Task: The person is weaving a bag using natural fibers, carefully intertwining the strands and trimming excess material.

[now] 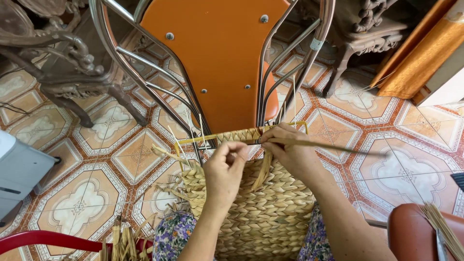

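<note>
A half-woven straw basket (270,212) rests on my lap, its braided rim (241,135) turned away from me. My left hand (224,171) pinches the rim near its middle, fingers curled over the weave. My right hand (290,150) grips a long flat straw strand (333,145) that runs out to the right over the floor. Both hands meet at the top edge of the basket. Loose strand ends (179,145) stick up along the rim's left side.
An orange chair with chrome legs (217,58) stands just beyond the basket. Carved dark wooden furniture (63,63) sits at the left and back right. A grey-white box (19,169) is at the left, a red seat (415,232) with straw at bottom right, and patterned floor tiles (96,193) all around.
</note>
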